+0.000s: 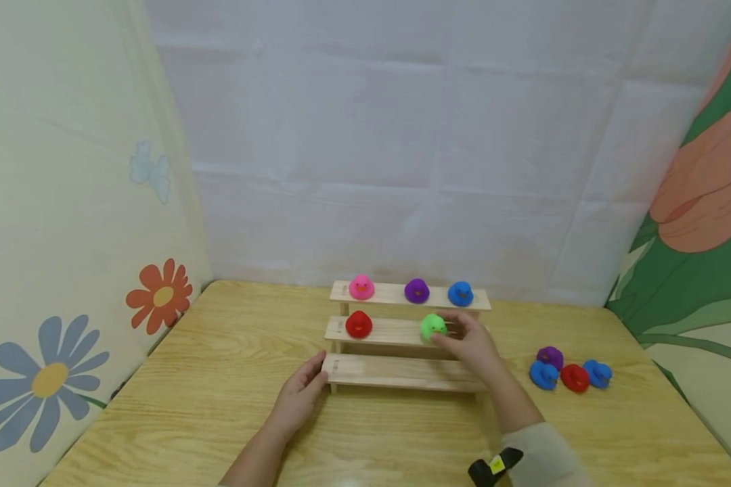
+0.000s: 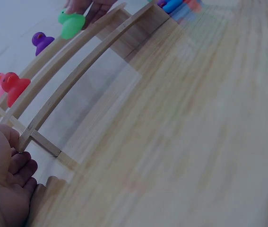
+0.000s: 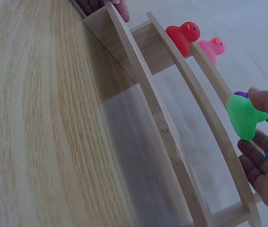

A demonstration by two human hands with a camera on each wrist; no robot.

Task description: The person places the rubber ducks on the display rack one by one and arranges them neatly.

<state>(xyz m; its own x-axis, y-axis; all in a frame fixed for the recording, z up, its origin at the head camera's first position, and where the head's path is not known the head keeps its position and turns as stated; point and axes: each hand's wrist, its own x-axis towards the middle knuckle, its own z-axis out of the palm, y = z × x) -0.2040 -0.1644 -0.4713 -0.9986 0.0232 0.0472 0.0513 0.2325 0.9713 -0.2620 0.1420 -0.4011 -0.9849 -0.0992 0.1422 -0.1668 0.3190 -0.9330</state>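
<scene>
A three-step wooden stand [image 1: 396,370] rests on the table. At the left end of its lowest step, my left hand [image 1: 297,398] grips the edge, thumb toward the front. My right hand [image 1: 472,345] pinches a green rubber duck [image 1: 432,327] between thumb and fingers over the right part of the middle step. That step also bears a red duck [image 1: 359,325] at its left. Along the top step sit a pink duck [image 1: 361,287], a purple duck [image 1: 417,291] and a blue duck [image 1: 460,293]. In the right wrist view, the green duck [image 3: 241,117] partly hides the purple one.
Right of the stand, a group of loose ducks lies on the table: a purple duck [image 1: 550,357], a red duck [image 1: 575,378] and two blue ones. A white cloth [image 1: 371,135] hangs behind the table [image 1: 250,325], with flower-printed panels [image 1: 49,379] at both sides.
</scene>
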